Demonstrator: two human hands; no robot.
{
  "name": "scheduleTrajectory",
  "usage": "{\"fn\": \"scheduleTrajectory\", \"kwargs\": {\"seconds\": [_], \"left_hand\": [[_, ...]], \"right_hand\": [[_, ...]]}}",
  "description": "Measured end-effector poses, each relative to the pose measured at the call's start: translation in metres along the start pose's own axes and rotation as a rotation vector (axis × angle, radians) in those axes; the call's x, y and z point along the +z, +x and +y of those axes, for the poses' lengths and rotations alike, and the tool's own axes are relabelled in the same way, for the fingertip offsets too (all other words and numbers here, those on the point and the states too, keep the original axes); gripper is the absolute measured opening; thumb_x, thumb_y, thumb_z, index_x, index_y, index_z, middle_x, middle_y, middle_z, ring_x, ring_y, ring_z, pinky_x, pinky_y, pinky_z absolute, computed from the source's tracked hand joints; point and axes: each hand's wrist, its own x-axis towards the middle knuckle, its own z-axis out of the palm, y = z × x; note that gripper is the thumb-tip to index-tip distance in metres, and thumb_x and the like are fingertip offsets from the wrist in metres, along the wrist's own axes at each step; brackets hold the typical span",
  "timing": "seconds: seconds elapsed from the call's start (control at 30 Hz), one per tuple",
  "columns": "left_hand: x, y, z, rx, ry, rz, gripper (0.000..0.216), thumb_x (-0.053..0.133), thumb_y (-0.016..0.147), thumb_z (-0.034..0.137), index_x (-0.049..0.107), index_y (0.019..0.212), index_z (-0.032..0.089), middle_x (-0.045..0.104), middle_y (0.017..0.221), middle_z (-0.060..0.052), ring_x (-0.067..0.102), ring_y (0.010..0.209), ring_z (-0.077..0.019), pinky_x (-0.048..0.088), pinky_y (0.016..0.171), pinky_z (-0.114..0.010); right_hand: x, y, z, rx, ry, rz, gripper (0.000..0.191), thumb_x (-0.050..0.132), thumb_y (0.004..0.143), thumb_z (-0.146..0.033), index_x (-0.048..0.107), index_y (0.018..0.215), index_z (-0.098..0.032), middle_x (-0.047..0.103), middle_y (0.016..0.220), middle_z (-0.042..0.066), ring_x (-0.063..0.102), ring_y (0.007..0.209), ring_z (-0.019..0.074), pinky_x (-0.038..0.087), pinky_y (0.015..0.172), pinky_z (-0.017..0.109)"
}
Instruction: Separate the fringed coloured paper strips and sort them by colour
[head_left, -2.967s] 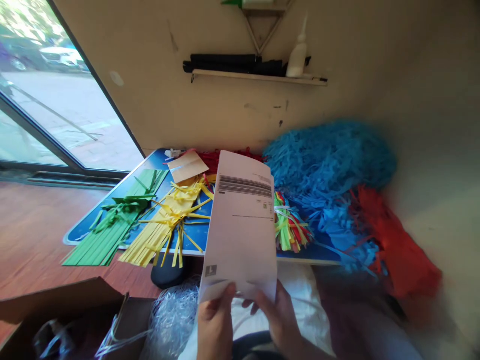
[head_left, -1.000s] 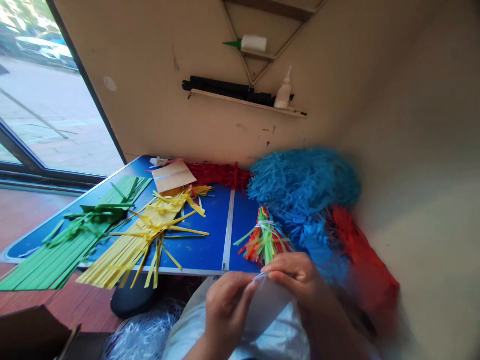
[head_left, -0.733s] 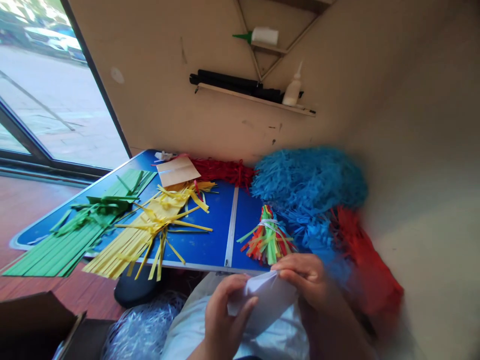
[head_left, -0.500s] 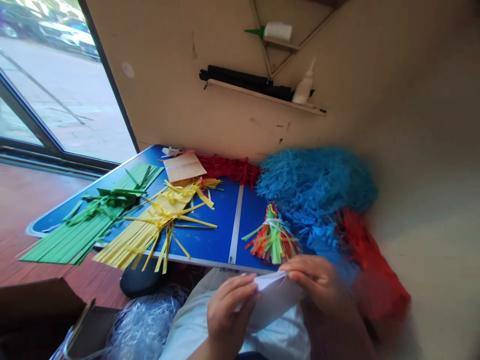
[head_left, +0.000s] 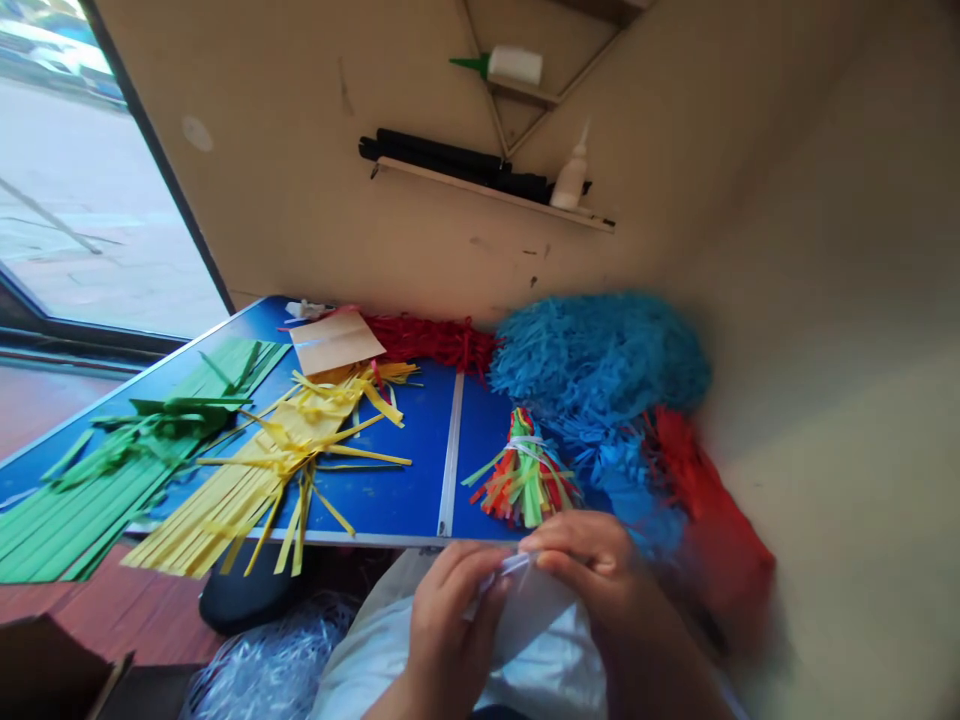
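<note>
Over my lap, a sheet of white paper [head_left: 531, 612] is held between both hands, its upper edge folded or rolled. My left hand [head_left: 454, 615] is closed on the left end of that edge. My right hand [head_left: 589, 560] pinches the same edge at its right end, close to the left fingers. Just beyond my hands, on the blue table [head_left: 390, 500], stands a multicoloured tassel of paper strips [head_left: 527, 475], tied near its top with a white band.
Green strips [head_left: 142, 460] and yellow strips [head_left: 277, 450] lie on the left, overhanging the table's front edge. A brown card [head_left: 337, 342], red shreds [head_left: 427, 338] and a blue shredded heap [head_left: 600, 355] line the wall. A cardboard box [head_left: 52, 660] and white shreds [head_left: 262, 660] sit below.
My hands have come closer together, and the paper's upper edge, open as a fold before, is now narrower and bunched between the fingers. The view has turned slightly right.
</note>
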Motion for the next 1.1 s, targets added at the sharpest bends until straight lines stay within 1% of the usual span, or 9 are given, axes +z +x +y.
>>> {"fn": "scheduleTrajectory", "kwargs": {"seconds": [0.17,0.3,0.4,0.53,0.7,0.83,0.93,1.03,1.1], "left_hand": [[-0.004,0.007,0.008,-0.065,-0.098,-0.061,0.011,0.061,0.090,0.015,0.070,0.092,0.022,0.064,0.075,-0.001,0.063,0.067,-0.0130,0.051,0.060,-0.021],[-0.002,0.005,0.006,0.066,0.055,-0.049,0.016,0.060,0.088,0.011,0.067,0.097,0.021,0.066,0.080,-0.001,0.064,0.070,-0.0128,0.053,0.062,-0.020],[-0.002,0.005,0.004,0.166,0.155,-0.040,0.022,0.058,0.087,0.007,0.065,0.102,0.021,0.067,0.085,-0.003,0.066,0.075,-0.0141,0.054,0.067,-0.022],[-0.005,0.006,0.004,0.183,0.129,-0.064,0.021,0.055,0.088,0.011,0.062,0.105,0.021,0.068,0.091,-0.005,0.067,0.082,-0.0162,0.056,0.072,-0.024],[-0.006,0.011,0.005,0.093,0.181,-0.061,0.012,0.055,0.090,0.017,0.064,0.085,0.021,0.068,0.079,-0.002,0.064,0.070,-0.0133,0.052,0.065,-0.020],[-0.015,0.013,-0.004,-0.073,0.184,0.210,0.014,0.063,0.087,0.032,0.068,0.083,0.020,0.070,0.080,-0.002,0.064,0.072,-0.0158,0.051,0.067,-0.024],[-0.023,0.015,-0.010,-0.299,0.127,0.430,0.034,0.068,0.080,0.053,0.067,0.080,0.019,0.068,0.075,-0.001,0.059,0.067,-0.0163,0.047,0.059,-0.025],[-0.021,0.019,-0.010,-0.418,0.130,0.536,0.043,0.070,0.072,0.062,0.065,0.075,0.019,0.062,0.068,0.001,0.054,0.064,-0.0150,0.043,0.056,-0.025],[-0.017,0.022,-0.009,-0.446,0.166,0.569,0.046,0.070,0.069,0.065,0.064,0.073,0.019,0.060,0.067,0.002,0.053,0.066,-0.0152,0.043,0.059,-0.026]], "right_hand": [[0.001,0.002,-0.007,-0.001,0.156,0.005,0.021,0.069,0.091,-0.038,0.079,0.095,-0.020,0.077,0.083,0.005,0.070,0.074,0.0165,0.053,0.070,0.024],[0.000,0.003,-0.009,-0.037,0.165,-0.012,0.018,0.068,0.092,-0.034,0.079,0.093,-0.019,0.077,0.084,0.004,0.071,0.076,0.0155,0.053,0.071,0.022],[0.001,0.002,-0.008,-0.108,0.084,0.042,0.018,0.066,0.094,-0.033,0.078,0.094,-0.019,0.077,0.085,0.004,0.071,0.077,0.0151,0.051,0.073,0.023],[0.009,0.000,-0.006,-0.188,-0.043,0.074,0.017,0.063,0.096,-0.030,0.076,0.094,-0.021,0.077,0.085,0.002,0.071,0.076,0.0143,0.048,0.073,0.025],[0.008,0.002,-0.008,-0.203,-0.136,0.100,0.028,0.055,0.100,-0.037,0.075,0.089,-0.019,0.076,0.081,0.003,0.071,0.075,0.0151,0.048,0.073,0.026],[-0.026,-0.005,0.007,-0.063,-0.284,0.055,0.029,0.063,0.094,-0.045,0.076,0.091,-0.020,0.077,0.087,0.005,0.070,0.083,0.0191,0.047,0.078,0.028],[-0.040,-0.016,0.023,0.121,-0.037,0.128,0.035,0.069,0.086,-0.053,0.076,0.087,-0.018,0.076,0.082,0.004,0.069,0.076,0.0192,0.049,0.070,0.027],[-0.033,-0.024,0.029,0.272,0.237,0.274,0.040,0.068,0.084,-0.056,0.076,0.086,-0.017,0.075,0.081,0.005,0.068,0.075,0.0193,0.051,0.069,0.027],[-0.023,-0.026,0.026,0.284,0.327,0.327,0.044,0.065,0.085,-0.059,0.076,0.090,-0.017,0.075,0.086,0.006,0.068,0.080,0.0206,0.052,0.073,0.029]]}}
